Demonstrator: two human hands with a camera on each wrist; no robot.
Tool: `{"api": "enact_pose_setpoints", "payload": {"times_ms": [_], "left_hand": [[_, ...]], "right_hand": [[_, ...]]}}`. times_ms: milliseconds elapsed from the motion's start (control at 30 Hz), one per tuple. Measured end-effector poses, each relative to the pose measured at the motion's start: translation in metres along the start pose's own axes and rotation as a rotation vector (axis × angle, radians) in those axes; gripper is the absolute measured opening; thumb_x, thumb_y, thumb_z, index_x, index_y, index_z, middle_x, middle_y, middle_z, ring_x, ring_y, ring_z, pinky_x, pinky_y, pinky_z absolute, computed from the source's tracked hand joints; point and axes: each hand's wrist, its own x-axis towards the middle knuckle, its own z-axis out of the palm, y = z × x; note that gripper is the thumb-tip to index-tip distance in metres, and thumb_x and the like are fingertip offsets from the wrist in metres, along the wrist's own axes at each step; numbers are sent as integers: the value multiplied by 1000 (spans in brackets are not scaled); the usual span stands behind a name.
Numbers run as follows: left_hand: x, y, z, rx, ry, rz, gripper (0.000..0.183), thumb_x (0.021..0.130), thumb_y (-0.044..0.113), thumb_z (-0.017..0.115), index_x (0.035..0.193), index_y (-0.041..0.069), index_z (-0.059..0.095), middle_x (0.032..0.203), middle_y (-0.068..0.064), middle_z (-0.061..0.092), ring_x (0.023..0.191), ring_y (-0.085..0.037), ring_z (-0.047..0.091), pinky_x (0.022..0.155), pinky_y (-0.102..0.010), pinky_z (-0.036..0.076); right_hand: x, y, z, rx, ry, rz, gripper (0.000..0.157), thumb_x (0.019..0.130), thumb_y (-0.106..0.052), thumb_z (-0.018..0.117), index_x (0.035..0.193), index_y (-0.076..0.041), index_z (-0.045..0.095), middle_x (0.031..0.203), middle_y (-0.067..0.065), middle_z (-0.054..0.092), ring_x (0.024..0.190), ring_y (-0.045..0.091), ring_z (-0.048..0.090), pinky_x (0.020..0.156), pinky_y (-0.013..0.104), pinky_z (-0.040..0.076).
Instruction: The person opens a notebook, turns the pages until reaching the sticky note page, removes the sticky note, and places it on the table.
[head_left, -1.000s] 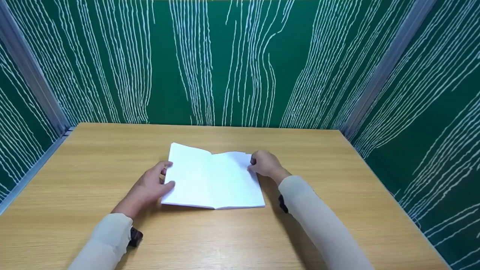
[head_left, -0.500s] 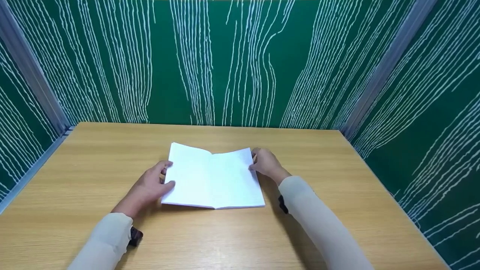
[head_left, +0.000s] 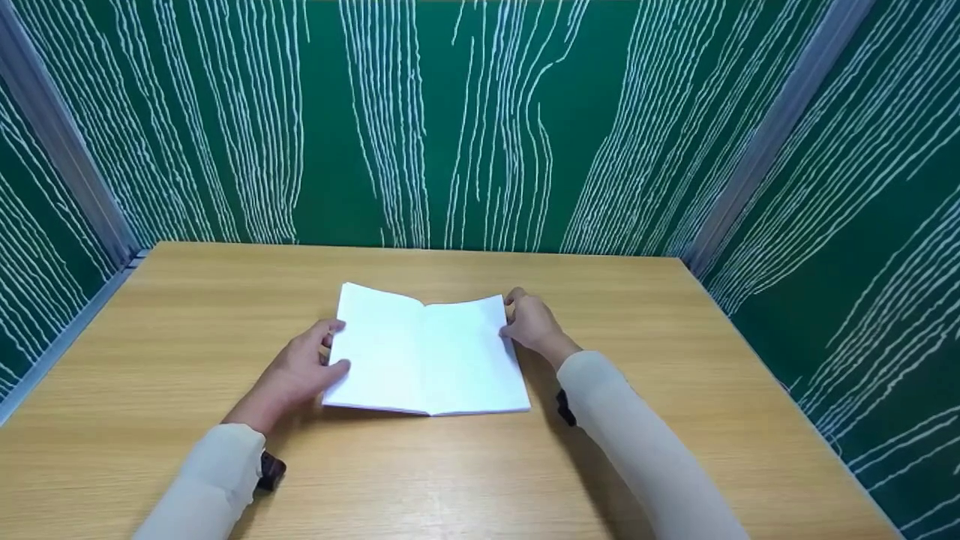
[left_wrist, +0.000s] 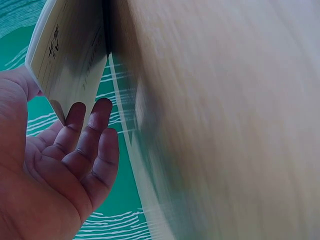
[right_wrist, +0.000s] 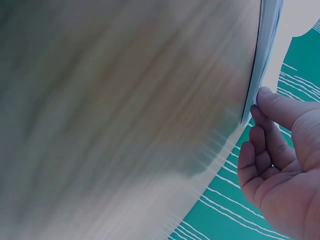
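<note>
From my remote place I count one booklet [head_left: 379, 349] with two facing pages [head_left: 474, 356], one table [head_left: 435, 480], one left grip [head_left: 296, 367], one right grip [head_left: 534, 327], two sleeves [head_left: 637, 435], two dark wrist devices [head_left: 271, 472], three green walls [head_left: 330, 150], two metal posts [head_left: 774, 135].

Notebook pgs [head_left: 382, 345]: white, slight bluish tint. Cover [left_wrist: 75, 52]: buff w/ blk handwriting [left_wrist: 54, 42], dk strip [left_wrist: 106, 25] at edge. Bench [head_left: 427, 480]: lt yellow-brn, wood grain. Wall panels [head_left: 330, 112]: dk grn w/ wavy wht lines. Posts [head_left: 780, 135]: grey. Sleeves [head_left: 637, 435]: pale grey-beige, plain. Wrist units [head_left: 271, 472]: blk.
</note>
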Motion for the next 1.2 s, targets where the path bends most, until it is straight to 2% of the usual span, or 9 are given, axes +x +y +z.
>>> {"api": "enact_pose_setpoints", "payload": {"times_ms": [200, 467, 567, 700, 800, 967, 1100, 1200], "left_hand": [[0, 0, 0, 2, -2, 0, 64, 91, 29, 63, 147, 17, 33, 133, -13, 48, 115, -30, 51, 103, -49, 43], [1, 0, 0, 1, -4, -5, 64, 91, 29, 62, 147, 17, 32, 132, -12, 48, 115, -29, 51, 102, -49, 43], [0, -1, 1, 3, -2, -12, 64, 91, 29, 63, 147, 18, 32, 132, -11, 48, 114, -28, 51, 103, -48, 43], [0, -1, 2, 6, 1, -14, 65, 91, 29, 63, 147, 18, 32, 132, -12, 48, 114, -29, 51, 102, -49, 44], [1, -1, 2, 7, 0, -16, 65, 91, 30, 63, 147, 18, 32, 132, -12, 48, 113, -29, 52, 100, -48, 45], [1, -2, 3, 9, -1, -17, 65, 91, 31, 63, 147, 19, 33, 133, -11, 48, 112, -28, 52, 99, -47, 46], [1, -1, 2, 11, -3, -19, 65, 91, 31, 63, 147, 19, 32, 134, -12, 48, 113, -28, 51, 101, -48, 45], [1, -1, 2, 8, -6, -24, 65, 91, 31, 63, 147, 19, 32, 135, -12, 48, 114, -29, 51, 102, -48, 44]], "right_hand": [[-1, -6, 0, 48, -10, 34, 50, 82, -3, 72, 125, -6, 48, 92, 9, 61, 80, 21, 60, 64, 26, 50], [-1, -3, 0, 38, 32, -32, 20, 81, -4, 74, 95, -8, 61, 92, 8, 61, 84, 22, 59, 69, 27, 52], [-1, 0, 0, 26, 34, -50, 14, 83, -6, 72, 91, -10, 62, 90, 7, 62, 83, 21, 58, 68, 27, 51], [0, 2, 1, -25, 9, -57, 8, 86, -12, 69, 94, -10, 67, 87, 5, 63, 78, 20, 59, 63, 27, 49], [0, 2, 2, -75, -27, -40, 14, 90, -17, 64, 101, -10, 69, 90, 6, 65, 77, 20, 59, 62, 28, 49], [-1, 0, 4, -122, -68, 3, 24, 94, -19, 58, 114, -9, 68, 105, 6, 66, 89, 21, 59, 73, 30, 51], [-2, -1, 5, -119, -64, 4, 25, 94, -18, 58, 115, -9, 68, 106, 7, 66, 91, 22, 59, 77, 32, 52], [-1, -1, 4, -109, -52, -5, 28, 95, -18, 56, 120, -9, 65, 113, 8, 65, 96, 23, 59, 87, 36, 53]]}}
